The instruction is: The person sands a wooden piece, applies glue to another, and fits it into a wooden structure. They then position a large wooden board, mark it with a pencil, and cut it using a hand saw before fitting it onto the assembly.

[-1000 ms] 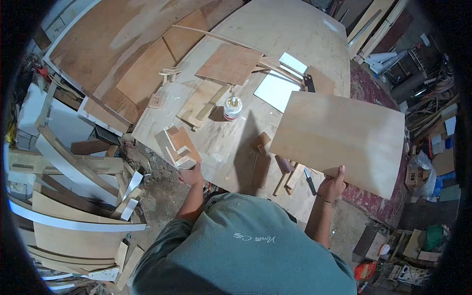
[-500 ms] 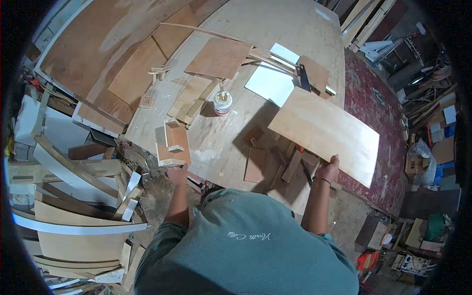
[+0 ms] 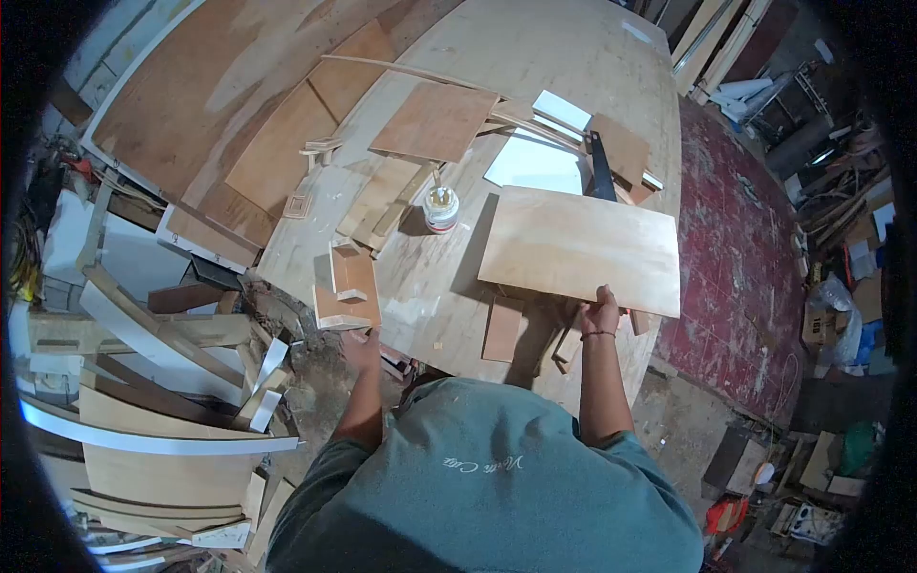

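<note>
My right hand [image 3: 600, 315] grips the near edge of a pale plywood panel [image 3: 580, 246], its thumb on top. The panel is held above the table and hides part of the pieces below. My left hand [image 3: 359, 348] is closed on the near end of a small box-like wooden assembly [image 3: 330, 307], made of a brown base with upright pale-edged walls. Its fingers are partly hidden under the piece. Between and beyond my hands stands a glass jar [image 3: 440, 212] with a brush handle sticking up from it.
On the wooden table [image 3: 420, 296] lie a brown plywood square [image 3: 435, 121], a white board [image 3: 535, 162], a handsaw [image 3: 601, 167] and wood strips [image 3: 382, 205]. Offcuts, including a brown block [image 3: 502, 329], lie near the front edge. Curved boards [image 3: 162, 444] are stacked at left.
My right hand has brought the plywood panel leftward and turned it so its long edges run more nearly across the view. My left hand keeps its hold, and the whole view has shifted slightly.
</note>
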`<state>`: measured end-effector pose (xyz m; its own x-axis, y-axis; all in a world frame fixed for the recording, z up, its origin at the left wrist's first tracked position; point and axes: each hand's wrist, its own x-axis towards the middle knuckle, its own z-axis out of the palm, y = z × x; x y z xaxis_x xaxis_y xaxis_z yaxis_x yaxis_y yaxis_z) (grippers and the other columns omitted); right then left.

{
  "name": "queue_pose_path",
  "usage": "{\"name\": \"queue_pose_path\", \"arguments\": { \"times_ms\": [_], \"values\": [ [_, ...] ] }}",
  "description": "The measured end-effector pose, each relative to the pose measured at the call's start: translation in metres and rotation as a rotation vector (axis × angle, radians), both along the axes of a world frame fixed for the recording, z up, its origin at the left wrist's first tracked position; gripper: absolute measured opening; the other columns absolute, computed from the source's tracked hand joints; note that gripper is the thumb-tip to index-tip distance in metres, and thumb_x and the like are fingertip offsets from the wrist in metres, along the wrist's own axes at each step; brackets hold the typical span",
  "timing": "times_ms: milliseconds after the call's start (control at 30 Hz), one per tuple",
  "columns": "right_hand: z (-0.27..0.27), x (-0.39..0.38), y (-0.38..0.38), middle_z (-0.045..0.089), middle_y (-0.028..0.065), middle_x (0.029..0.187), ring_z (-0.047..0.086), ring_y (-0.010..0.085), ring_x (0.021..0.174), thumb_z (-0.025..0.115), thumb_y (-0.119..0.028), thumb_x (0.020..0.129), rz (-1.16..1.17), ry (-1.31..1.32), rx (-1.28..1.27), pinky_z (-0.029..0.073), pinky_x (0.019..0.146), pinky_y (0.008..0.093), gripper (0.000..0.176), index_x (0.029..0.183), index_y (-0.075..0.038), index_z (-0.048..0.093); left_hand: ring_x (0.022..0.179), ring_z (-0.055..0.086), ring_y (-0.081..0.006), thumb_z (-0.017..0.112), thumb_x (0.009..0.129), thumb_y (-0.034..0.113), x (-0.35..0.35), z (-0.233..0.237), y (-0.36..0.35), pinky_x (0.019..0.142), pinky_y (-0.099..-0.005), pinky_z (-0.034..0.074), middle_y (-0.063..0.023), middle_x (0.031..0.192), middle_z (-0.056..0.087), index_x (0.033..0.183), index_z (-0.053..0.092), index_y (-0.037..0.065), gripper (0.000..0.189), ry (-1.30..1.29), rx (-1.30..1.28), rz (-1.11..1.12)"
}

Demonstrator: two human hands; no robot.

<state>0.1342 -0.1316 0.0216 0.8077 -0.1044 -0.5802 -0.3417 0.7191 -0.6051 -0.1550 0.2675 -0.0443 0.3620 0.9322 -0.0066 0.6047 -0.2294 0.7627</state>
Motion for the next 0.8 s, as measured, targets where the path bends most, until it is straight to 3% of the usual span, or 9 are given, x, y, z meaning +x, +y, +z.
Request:
{"name": "queue_pose_path", "arguments": {
  "times_ms": [33,133,300,333,367,433,467,567,800],
  "values": [
    [0.000,0.003,0.003,0.057,-0.0025,0.078,0.056,0.0164,0.072,0.060,-0.026,0.086,0.076,-0.015,0.016,0.044,0.048,0.0284,0.012,0.083,-0.014,0.057,0.114,0.043,-0.0377,0.082,0.057,0.039,0.004,0.005,-0.003,0.095,-0.0508,0.031,-0.0174,0.118,0.049,0.117,0.048,0.007,0.075,0.172,0.019,0.051],
    [0.000,0.015,0.019,0.057,-0.0048,0.076,0.055,0.0161,0.064,0.058,-0.027,0.087,0.089,0.010,0.043,0.040,0.041,0.0235,0.013,0.080,-0.016,0.056,0.121,0.034,-0.0361,0.080,0.056,0.049,0.015,0.006,-0.014,0.097,-0.0528,0.029,-0.0143,0.130,0.039,0.116,0.050,0.008,0.079,0.265,0.226,0.228],
    [0.002,0.024,0.033,0.059,0.0024,0.081,0.058,0.0215,0.064,0.057,-0.035,0.088,0.152,0.084,0.015,0.037,0.035,0.0206,0.023,0.082,-0.013,0.055,0.125,0.027,-0.0344,0.077,0.054,0.058,0.019,-0.002,-0.008,0.098,-0.0538,0.026,-0.0111,0.137,0.027,0.122,0.046,0.011,0.089,0.307,0.016,0.256],
    [-0.011,0.028,0.026,0.060,0.0071,0.086,0.060,0.0259,0.070,0.056,-0.037,0.088,0.238,0.072,0.108,0.049,0.047,0.0271,0.026,0.084,-0.012,0.055,0.125,0.027,-0.0342,0.077,0.053,0.059,0.019,-0.002,-0.007,0.099,-0.0541,0.026,-0.0112,0.138,0.027,0.124,0.044,0.012,0.091,0.295,-0.007,0.269],
    [-0.026,0.028,0.023,0.060,0.0071,0.086,0.060,0.0259,0.070,0.056,-0.037,0.088,0.246,0.075,0.108,0.049,0.047,0.0271,0.026,0.084,-0.012,0.055,0.125,0.027,-0.0342,0.077,0.053,0.059,0.018,-0.002,-0.006,0.099,-0.0541,0.026,-0.0112,0.138,0.027,0.124,0.044,0.012,0.091,0.298,-0.008,0.277],
    [-0.020,0.017,0.033,0.056,0.0060,0.097,0.057,0.0292,0.082,0.053,-0.036,0.090,0.240,0.135,0.000,0.051,0.074,0.0367,0.026,0.083,-0.011,0.054,0.126,0.026,-0.0340,0.077,0.050,0.061,0.021,0.002,-0.010,0.098,-0.0544,0.026,-0.0125,0.138,0.026,0.124,0.044,0.012,0.095,0.351,-0.025,0.247],
    [-0.029,0.014,0.030,0.058,0.0075,0.097,0.058,0.0299,0.087,0.053,-0.036,0.089,0.255,0.120,0.083,0.047,0.087,0.0436,0.030,0.090,-0.007,0.055,0.126,0.026,-0.0340,0.077,0.050,0.061,0.022,0.004,-0.013,0.098,-0.0544,0.026,-0.0125,0.138,0.026,0.124,0.044,0.012,0.095,0.352,-0.026,0.254],
    [-0.035,0.001,0.025,0.059,0.0095,0.096,0.059,0.0293,0.091,0.054,-0.036,0.088,0.360,0.302,0.196,0.047,0.087,0.0443,0.033,0.097,-0.004,0.054,0.128,0.024,-0.0337,0.079,0.048,0.061,0.026,-0.003,-0.020,0.099,-0.0542,0.026,-0.0139,0.139,0.024,0.126,0.041,0.011,0.100,0.456,0.053,0.274],
    [-0.031,-0.030,0.026,0.063,0.0082,0.101,0.058,0.0272,0.100,0.050,-0.036,0.089,0.438,0.246,0.136,0.047,0.088,0.0423,0.030,0.090,-0.007,0.059,0.130,0.024,-0.0323,0.080,0.048,0.060,0.037,0.000,-0.024,0.100,-0.0520,0.028,-0.0150,0.140,0.024,0.130,0.034,0.008,0.107,0.483,-0.061,0.356]
  ]
}}
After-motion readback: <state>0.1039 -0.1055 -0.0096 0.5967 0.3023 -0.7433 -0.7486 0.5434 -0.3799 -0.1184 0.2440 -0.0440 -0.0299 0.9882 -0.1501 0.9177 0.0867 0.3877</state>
